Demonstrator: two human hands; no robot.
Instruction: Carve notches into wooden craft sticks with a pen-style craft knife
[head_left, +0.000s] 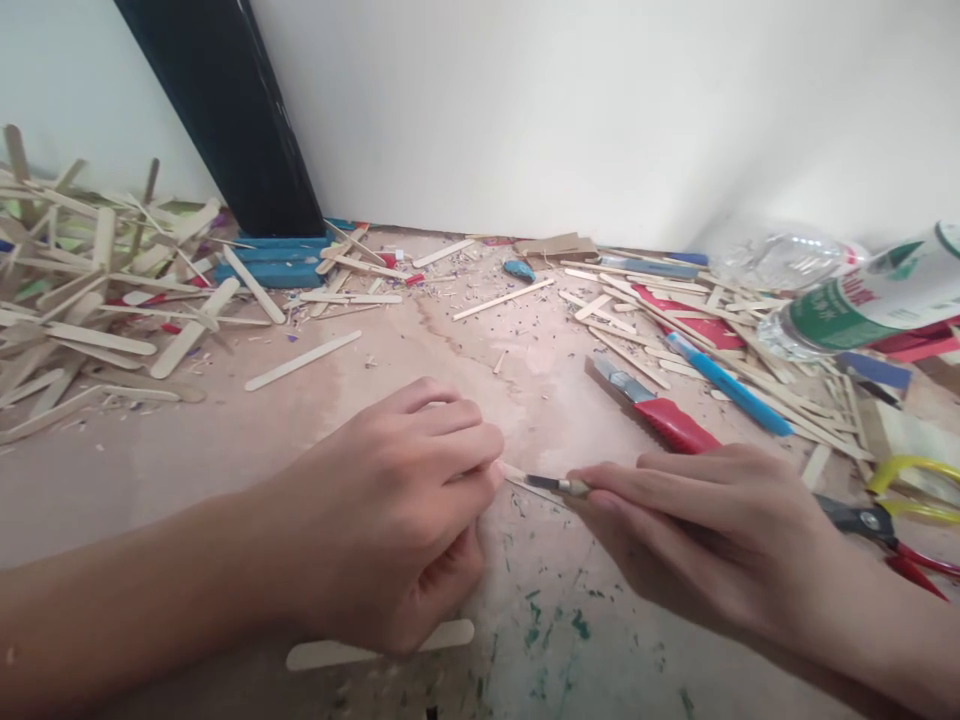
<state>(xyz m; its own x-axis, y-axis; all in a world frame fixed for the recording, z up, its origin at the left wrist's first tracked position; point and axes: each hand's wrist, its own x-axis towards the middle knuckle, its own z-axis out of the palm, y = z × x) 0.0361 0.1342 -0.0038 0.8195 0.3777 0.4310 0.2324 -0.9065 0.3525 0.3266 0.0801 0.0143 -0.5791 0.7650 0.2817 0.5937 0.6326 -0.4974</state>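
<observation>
The tool tip (546, 483) is dark grey, the cutter handle (679, 425) red.

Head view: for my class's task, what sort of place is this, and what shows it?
Probably a craft workspace: wooden sticks lie heaped at the left, scissors lie by the right hand, and green marks stain the tabletop.

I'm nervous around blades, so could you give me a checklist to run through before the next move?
1. Small knife gripped in the right hand: ok.
2. Knife tip pointed away from the left hand: not ok, it points toward those fingers.
3. Wooden stick held firmly: cannot tell, the left hand hides the grip.
4. Red-handled cutter apart from the right hand: cannot tell, the hand covers its near end.
5. Scissors well away from the right arm: not ok, they lie close beside it.
</observation>
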